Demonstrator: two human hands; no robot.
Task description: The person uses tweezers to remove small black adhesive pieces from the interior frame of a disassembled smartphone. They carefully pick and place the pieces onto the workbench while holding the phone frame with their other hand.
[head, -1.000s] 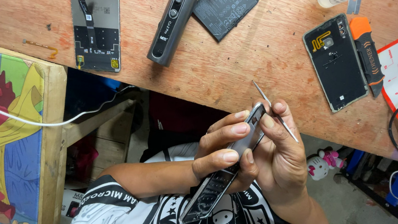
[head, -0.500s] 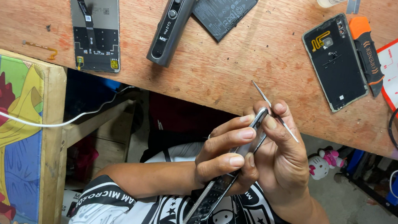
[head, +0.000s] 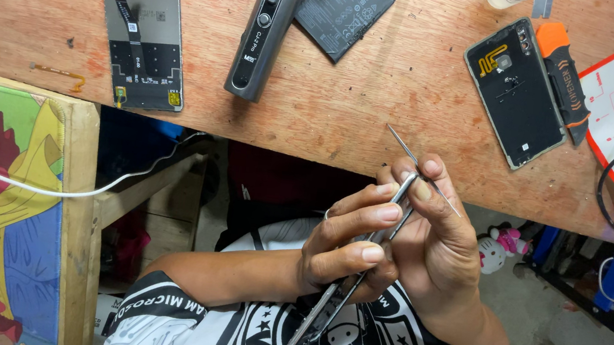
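Below the edge of a wooden desk (head: 375, 126), the left hand (head: 349, 244) grips a phone frame (head: 344, 286) edge-on over the person's lap. The right hand (head: 435, 243) steadies its top and holds thin tweezers (head: 421, 167).

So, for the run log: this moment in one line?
left hand: grips phone frame | right hand: pinches frame top, holds thin metal tool | desk: battery, back cover
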